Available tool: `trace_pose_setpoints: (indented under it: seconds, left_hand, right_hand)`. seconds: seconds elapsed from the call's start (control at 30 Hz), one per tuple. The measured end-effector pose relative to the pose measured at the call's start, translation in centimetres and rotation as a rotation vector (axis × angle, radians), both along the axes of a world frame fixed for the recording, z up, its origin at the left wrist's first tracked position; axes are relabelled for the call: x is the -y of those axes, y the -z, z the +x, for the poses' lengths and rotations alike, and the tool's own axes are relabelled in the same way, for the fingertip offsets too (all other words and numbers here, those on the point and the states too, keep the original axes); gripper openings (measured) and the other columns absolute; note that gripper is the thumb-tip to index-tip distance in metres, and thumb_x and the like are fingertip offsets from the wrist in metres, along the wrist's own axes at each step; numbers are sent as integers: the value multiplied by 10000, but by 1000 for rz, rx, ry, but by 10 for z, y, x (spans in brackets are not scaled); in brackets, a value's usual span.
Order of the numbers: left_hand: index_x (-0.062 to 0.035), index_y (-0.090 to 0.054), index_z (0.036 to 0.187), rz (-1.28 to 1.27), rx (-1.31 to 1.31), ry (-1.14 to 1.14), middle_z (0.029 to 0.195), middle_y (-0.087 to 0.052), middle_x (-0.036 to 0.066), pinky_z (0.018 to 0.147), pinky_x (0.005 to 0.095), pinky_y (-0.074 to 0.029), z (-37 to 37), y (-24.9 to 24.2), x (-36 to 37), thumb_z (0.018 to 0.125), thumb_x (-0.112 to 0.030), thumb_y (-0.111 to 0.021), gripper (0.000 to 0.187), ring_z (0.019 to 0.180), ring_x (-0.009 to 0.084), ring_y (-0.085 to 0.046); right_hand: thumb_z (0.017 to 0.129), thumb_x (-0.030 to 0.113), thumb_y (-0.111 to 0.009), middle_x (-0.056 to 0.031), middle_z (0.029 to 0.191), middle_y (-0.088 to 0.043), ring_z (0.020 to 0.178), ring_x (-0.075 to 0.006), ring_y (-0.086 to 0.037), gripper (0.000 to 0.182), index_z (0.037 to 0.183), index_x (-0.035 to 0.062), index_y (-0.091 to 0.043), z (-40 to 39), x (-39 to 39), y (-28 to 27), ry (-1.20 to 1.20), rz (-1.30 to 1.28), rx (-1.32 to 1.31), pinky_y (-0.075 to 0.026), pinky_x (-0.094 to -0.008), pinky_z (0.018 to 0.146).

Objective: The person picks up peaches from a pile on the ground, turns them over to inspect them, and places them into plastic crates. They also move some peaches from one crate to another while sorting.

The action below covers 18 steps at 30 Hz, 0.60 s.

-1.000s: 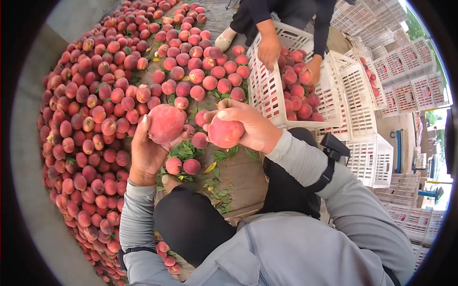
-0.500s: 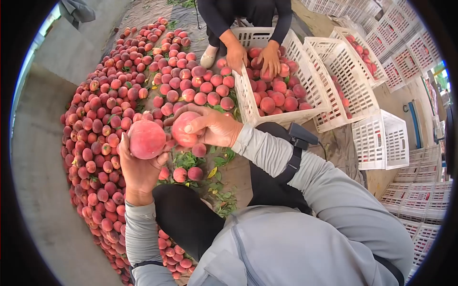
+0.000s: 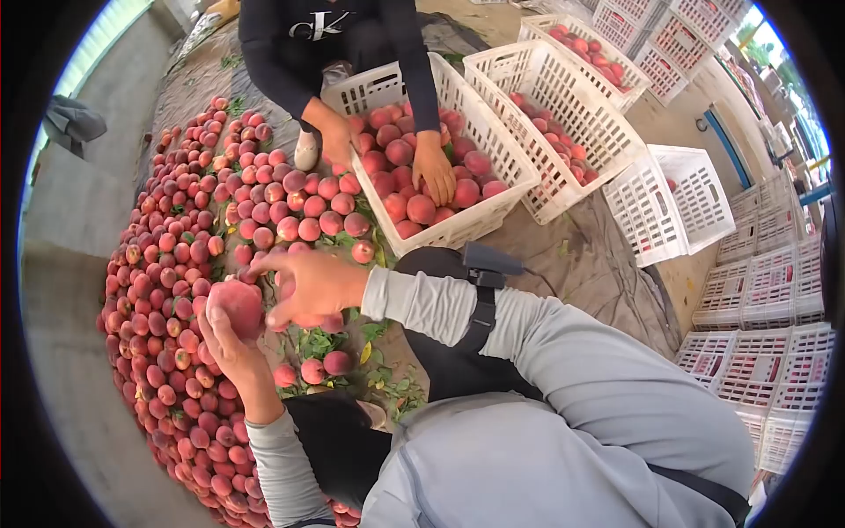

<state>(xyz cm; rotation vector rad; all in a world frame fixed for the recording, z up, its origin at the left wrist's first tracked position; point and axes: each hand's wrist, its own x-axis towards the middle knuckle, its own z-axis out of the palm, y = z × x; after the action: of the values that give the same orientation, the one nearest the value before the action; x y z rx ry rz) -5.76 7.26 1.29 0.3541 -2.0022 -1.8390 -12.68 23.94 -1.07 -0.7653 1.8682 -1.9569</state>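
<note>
My left hand (image 3: 236, 359) is wrapped round a large pink-red peach (image 3: 236, 308), raised above the heap at the left. Close beside that peach, my right hand (image 3: 319, 283) has its thumb and fingers apart. Reddish fruit shows between them, but it looks like part of the heap behind rather than something gripped. Under and beyond both hands spreads a big heap of peaches (image 3: 163, 304) on a ground sheet. A few loose peaches (image 3: 312, 370) lie among green leaves (image 3: 387, 378) just below my right hand.
Across from me a person (image 3: 343, 53) in dark sleeves has both hands at a white crate (image 3: 493, 207) of peaches. More white crates (image 3: 607, 145) stand to the right, one lying tipped (image 3: 656, 220). Stacked crates (image 3: 757, 370) line the right edge; a concrete wall (image 3: 62, 352) bounds the left.
The peach that was in my right hand no longer shows there, and its fingers have spread. My left hand still holds its peach. The view has shifted, and the other person's hand moved within the crate.
</note>
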Motion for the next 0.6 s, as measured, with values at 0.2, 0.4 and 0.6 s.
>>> trace_pose_setpoints:
  seconds: [0.2,0.4,0.6]
  left_hand:
    - [22,-477,1261,-315,-38,76,1248,-519,148,1035,365,-366,-9,7,1,957,-292,-521,440,1162,242,-497]
    - [17,-483,1280,-208,-6,154,1339,-504,152,976,374,-456,-6,14,9,988,-311,-465,439,1233,257,-493]
    - [-54,-464,1337,225,49,165,1349,-503,81,658,299,-580,10,7,10,997,-408,-401,496,1135,211,-571]
  right_hand:
    - [636,443,-839,-185,1083,-664,962,-344,-656,901,1376,111,-448,8,7,2,66,175,-197,-510,-394,835]
    - [706,387,-801,-138,966,-683,867,-305,-679,794,1362,93,-465,8,4,2,42,194,-267,-523,-383,784]
    - [851,300,-654,-61,700,-588,573,-207,-593,271,851,40,-582,-76,-62,32,126,-505,678,-550,-394,677]
